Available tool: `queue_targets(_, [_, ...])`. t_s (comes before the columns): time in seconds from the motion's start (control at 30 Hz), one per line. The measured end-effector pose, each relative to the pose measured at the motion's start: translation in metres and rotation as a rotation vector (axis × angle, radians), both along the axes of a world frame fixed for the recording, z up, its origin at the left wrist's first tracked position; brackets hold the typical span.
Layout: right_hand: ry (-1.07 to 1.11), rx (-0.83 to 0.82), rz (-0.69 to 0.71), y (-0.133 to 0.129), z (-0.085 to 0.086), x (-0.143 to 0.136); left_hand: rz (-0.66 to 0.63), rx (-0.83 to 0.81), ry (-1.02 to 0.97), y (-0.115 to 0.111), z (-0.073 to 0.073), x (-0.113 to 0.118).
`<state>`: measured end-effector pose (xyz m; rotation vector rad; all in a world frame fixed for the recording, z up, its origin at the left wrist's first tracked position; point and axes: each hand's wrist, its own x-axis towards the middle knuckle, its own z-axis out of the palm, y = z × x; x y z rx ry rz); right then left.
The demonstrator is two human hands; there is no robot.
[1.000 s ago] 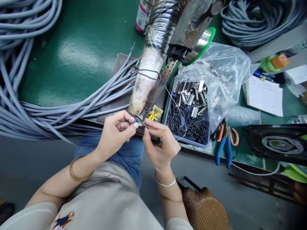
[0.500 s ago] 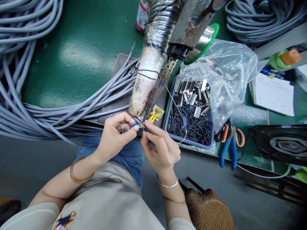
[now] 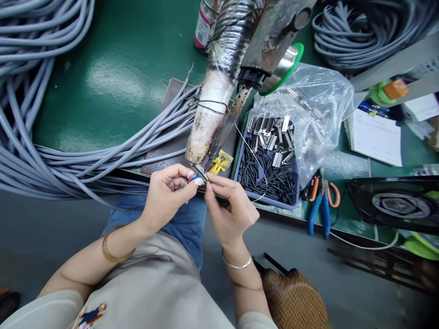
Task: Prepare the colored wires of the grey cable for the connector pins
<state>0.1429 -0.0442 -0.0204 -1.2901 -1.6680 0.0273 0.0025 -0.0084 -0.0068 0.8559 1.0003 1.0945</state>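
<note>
My left hand (image 3: 166, 186) is closed in a pinch on thin coloured wires (image 3: 193, 178), red and blue among them. Between my fingertips sits a metal pin connector (image 3: 199, 172), its row of pins beside the wire ends. My right hand (image 3: 230, 201) pinches the connector's right end between thumb and forefinger. Directly above the connector is the tip of a soldering iron (image 3: 214, 146), slanting down from a clamped holder. Left of the iron, a plastic-wrapped tube (image 3: 209, 109) with a stained end reaches down close to my left fingers.
Grey cables (image 3: 103, 155) run across the table's left side. On the right stands a bin (image 3: 297, 196) of connectors and black sleeves, with a plastic bag (image 3: 322, 100) behind. Blue-handled pliers (image 3: 318, 208) hang at the edge near a black fan (image 3: 394, 203). A yellow sponge (image 3: 222, 161) lies by the iron.
The connector has turned in my fingers, so more of its metal face shows. My right fingers have shifted slightly onto its end. The whole right side appears a little further left.
</note>
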Motion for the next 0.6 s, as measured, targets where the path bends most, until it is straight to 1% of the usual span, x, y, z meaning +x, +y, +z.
queue_targets(0.1, [-0.072, 0.033, -0.011, -0.0008, -0.0009, -0.0024, 0.035, 0.013, -0.001, 0.0000, 0.0007, 0.0019])
queue_targets(0.2, [-0.099, 0.051, -0.005, 0.0003, -0.0013, -0.0032, 0.052, 0.021, 0.011, 0.0007, 0.0008, 0.0028])
queue_targets(0.4, [-0.039, 0.034, -0.020, 0.0050, -0.0006, -0.0027, 0.041, 0.015, 0.004, 0.0038, 0.0019, 0.0045])
queue_targets(0.6, [-0.027, 0.021, -0.009, 0.0081, -0.0008, -0.0019, 0.046, 0.019, 0.023, 0.0065, 0.0008, 0.0063])
